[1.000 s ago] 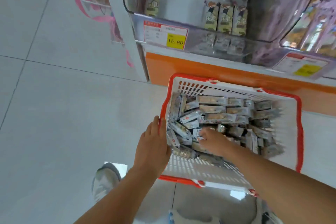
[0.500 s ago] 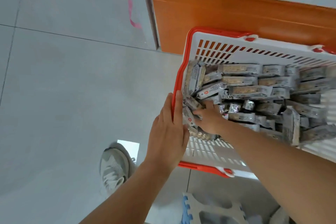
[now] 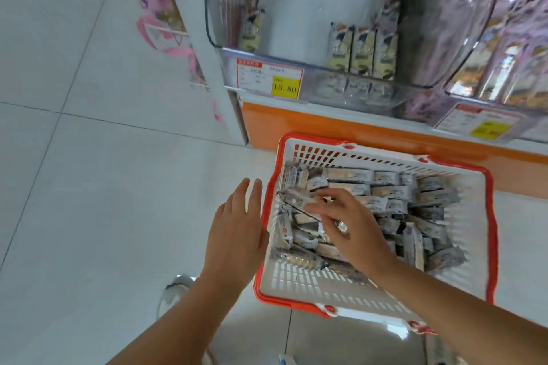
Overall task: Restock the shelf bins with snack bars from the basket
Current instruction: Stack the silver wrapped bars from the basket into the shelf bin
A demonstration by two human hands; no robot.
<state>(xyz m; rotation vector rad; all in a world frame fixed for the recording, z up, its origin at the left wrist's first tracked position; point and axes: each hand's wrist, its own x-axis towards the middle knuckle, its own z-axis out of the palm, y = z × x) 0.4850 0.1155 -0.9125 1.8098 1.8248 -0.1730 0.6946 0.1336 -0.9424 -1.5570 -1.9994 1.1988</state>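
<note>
A white basket (image 3: 462, 284) with a red rim stands on the floor, holding several silver-wrapped snack bars (image 3: 394, 192). My right hand (image 3: 350, 228) is over the basket's left part, closed on a few snack bars (image 3: 296, 198) lifted above the pile. My left hand (image 3: 237, 231) rests flat against the basket's left outer wall, fingers apart, holding nothing. Above, a clear shelf bin (image 3: 296, 47) holds a few upright snack bars (image 3: 361, 50) at its right and one at its left.
A price tag (image 3: 269, 81) reading 15.80 hangs on the bin's front. An orange shelf base (image 3: 326, 127) runs behind the basket. A second clear bin (image 3: 504, 68) with other packets sits to the right. My shoe (image 3: 172, 296) is on the tiled floor below.
My right hand has come up out of the pile with bars in its fingers. My left hand has slid off the rim to the basket's side. The view has tilted up to the shelf.
</note>
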